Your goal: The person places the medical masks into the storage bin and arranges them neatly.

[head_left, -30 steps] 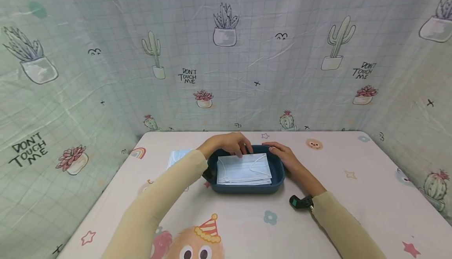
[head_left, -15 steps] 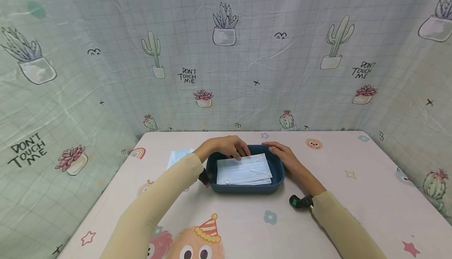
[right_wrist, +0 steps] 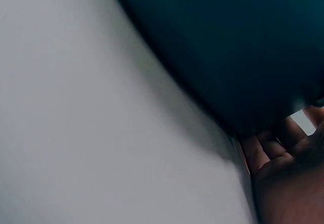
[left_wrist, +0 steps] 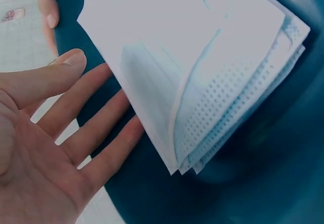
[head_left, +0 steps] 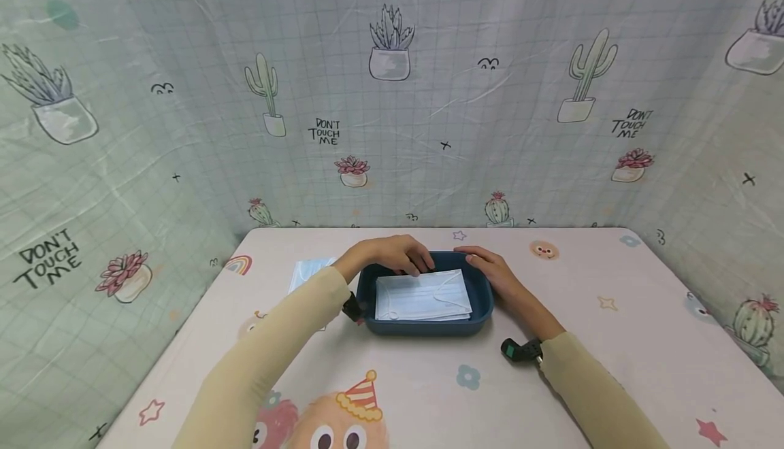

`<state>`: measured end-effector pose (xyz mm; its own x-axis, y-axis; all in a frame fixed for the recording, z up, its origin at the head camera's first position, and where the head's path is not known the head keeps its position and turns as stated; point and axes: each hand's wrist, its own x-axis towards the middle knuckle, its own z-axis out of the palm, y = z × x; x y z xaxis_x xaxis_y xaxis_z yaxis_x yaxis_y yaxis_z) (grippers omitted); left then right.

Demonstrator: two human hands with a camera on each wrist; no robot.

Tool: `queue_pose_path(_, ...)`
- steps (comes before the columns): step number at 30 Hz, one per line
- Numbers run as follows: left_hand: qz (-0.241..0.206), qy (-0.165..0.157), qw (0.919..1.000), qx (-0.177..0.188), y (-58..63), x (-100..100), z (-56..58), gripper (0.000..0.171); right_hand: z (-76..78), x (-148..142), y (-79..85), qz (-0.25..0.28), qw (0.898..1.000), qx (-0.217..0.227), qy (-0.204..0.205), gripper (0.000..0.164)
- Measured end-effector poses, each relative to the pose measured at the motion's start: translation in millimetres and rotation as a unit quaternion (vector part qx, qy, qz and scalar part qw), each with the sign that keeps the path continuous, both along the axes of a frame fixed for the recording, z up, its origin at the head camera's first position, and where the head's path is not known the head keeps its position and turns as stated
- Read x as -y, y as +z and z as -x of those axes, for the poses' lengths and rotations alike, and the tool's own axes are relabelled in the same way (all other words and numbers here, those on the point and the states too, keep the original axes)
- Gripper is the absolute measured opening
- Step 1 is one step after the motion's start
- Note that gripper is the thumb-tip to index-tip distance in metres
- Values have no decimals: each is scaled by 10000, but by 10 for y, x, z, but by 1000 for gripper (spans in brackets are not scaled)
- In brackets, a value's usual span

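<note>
A stack of pale blue disposable face masks (head_left: 422,296) lies in a dark blue plastic basin (head_left: 429,328) in the head view. My left hand (head_left: 397,253) reaches over the basin's far left side to the stack's back edge. In the left wrist view its fingers (left_wrist: 96,133) extend fairly straight to the edge of the masks (left_wrist: 212,77), fingertips partly hidden behind them, and the thumb stands apart. My right hand (head_left: 497,272) holds the basin's far right corner, thumb over the rim. In the right wrist view its fingers (right_wrist: 255,155) bend against the basin's outer wall (right_wrist: 217,47).
Another blue face mask (head_left: 308,272) lies on the table left of the basin, partly hidden by the left sleeve (head_left: 269,360). A patterned cloth covers the table (head_left: 422,394). Behind it hangs a cactus-print curtain (head_left: 410,129).
My left hand has come slightly down and left toward the stack, its fingers drawn closer together. The far edge of the masks sits a little lower. My right hand stays put.
</note>
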<state>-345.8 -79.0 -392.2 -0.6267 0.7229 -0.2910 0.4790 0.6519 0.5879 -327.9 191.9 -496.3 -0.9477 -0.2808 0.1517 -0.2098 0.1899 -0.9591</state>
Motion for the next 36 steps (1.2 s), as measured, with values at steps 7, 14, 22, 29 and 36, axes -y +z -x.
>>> queue_pose_path(7,-529,229,9983,-100,40,161,-30,37,-8,1,-6,-4,10000,55,-52,43)
queue_pose_path(14,-1400,656,9880,-62,12,323,-156,37,1,-5,-4,-52,10000,51,-34,43)
queue_pose_path(22,-2672,1583,9502,-245,-28,561,-356,29,6,-7,8,-65,10000,-74,-13,43)
queue_pose_path(29,-3324,2183,9171,-280,-114,836,-516,30,-12,-8,18,56,9999,83,-31,43)
queue_pose_path(36,-3652,2829,8859,-410,-297,1202,-635,32,3,-13,-7,55,9999,91,40,44)
